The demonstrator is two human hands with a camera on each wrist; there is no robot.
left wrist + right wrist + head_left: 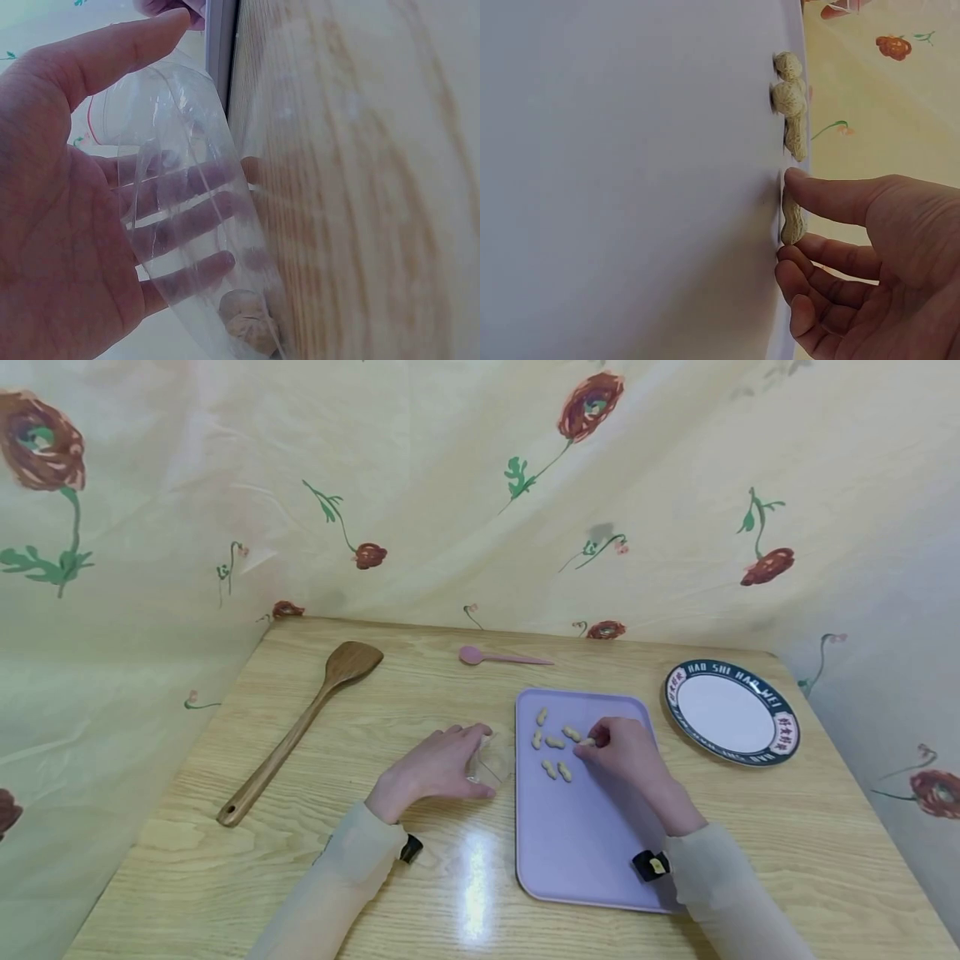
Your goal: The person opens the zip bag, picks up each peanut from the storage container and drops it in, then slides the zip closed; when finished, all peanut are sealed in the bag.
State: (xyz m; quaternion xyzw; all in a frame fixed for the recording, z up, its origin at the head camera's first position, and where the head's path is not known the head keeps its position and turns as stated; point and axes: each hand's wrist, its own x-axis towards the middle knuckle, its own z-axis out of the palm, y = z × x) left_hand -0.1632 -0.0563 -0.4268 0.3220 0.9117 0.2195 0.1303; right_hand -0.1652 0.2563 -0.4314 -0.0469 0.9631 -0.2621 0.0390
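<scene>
My right hand (pixel 626 752) is over the upper right part of a lilac tray (pixel 577 843). Between its thumb and fingertips it pinches a peanut in its shell (pixel 793 217), close to the tray surface. Several more unshelled peanuts (pixel 555 742) lie to the left of that hand on the tray. Left of the tray, my left hand (pixel 442 764) rests around a clear plastic bag (pixel 180 142) with a red line near its mouth. Its fingers are spread and fairly straight behind the bag, the thumb extended above. A brown, roundish thing (pixel 251 322) shows at the bag's bottom.
A wooden spatula (pixel 300 731) lies at the left of the wooden table (pixel 247 877). Behind the tray is a pink spoon (pixel 495 657). A white plate with a dark, lettered rim (pixel 731 712) stands at the right. Flowered cloth (pixel 420 468) hangs behind the table.
</scene>
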